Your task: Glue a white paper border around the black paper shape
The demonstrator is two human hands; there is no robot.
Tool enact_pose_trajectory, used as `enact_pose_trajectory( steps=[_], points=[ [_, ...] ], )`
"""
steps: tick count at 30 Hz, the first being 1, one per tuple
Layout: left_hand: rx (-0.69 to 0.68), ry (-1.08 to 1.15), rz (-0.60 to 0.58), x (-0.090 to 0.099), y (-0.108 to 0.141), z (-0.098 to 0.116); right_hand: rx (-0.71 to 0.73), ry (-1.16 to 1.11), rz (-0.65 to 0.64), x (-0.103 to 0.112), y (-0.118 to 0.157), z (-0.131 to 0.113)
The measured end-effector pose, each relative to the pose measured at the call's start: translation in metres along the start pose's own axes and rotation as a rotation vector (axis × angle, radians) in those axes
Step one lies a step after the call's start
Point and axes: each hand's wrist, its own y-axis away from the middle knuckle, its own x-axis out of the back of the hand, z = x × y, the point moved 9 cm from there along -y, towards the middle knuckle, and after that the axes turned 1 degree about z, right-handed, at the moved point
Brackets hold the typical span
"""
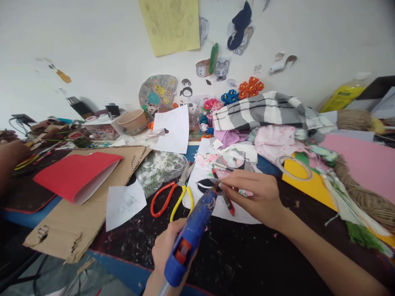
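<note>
My left hand (168,244) is wrapped round a blue hot glue gun (191,238), whose nozzle points away from me. The nozzle meets a small black cutout with a white edge (204,186); whether they touch, I cannot tell. With thumb and fingers pinched, my right hand (261,195) holds the cutout by its right end, partly hidden by the fingertips. Beneath lies a white paper sheet (247,216) with a red and black pen (228,204) on it. Scissors with one red and one yellow handle (164,199) lie left of the glue gun's tip, blades slightly apart.
On the left are folded red paper (77,174), cardboard (66,220) and another person's hand (14,158). A plastic bag (160,170) lies behind the scissors. Fabric scraps (274,139), a tape ring (295,167) and twine (367,189) crowd the right. A wall rises behind the table.
</note>
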Motion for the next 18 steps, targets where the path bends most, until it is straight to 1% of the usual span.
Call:
enact_pose_trajectory(
  steps=[4,7,12,18],
  points=[
    [0.017,0.007,0.038,0.0029,-0.0009,-0.0009,-0.009,-0.005,-0.001,0.0006,0.0005,-0.0007],
    [0.042,-0.018,0.026,0.0025,-0.0010,-0.0042,-0.014,-0.009,0.003,0.0011,-0.0001,-0.0008],
    [0.010,-0.026,0.007,0.0010,0.0004,-0.0021,-0.002,-0.004,0.010,0.0018,-0.0014,-0.0015],
    [0.003,0.017,0.040,-0.0014,0.0011,-0.0025,0.005,0.001,0.010,0.0024,0.0000,-0.0023]
  ],
)
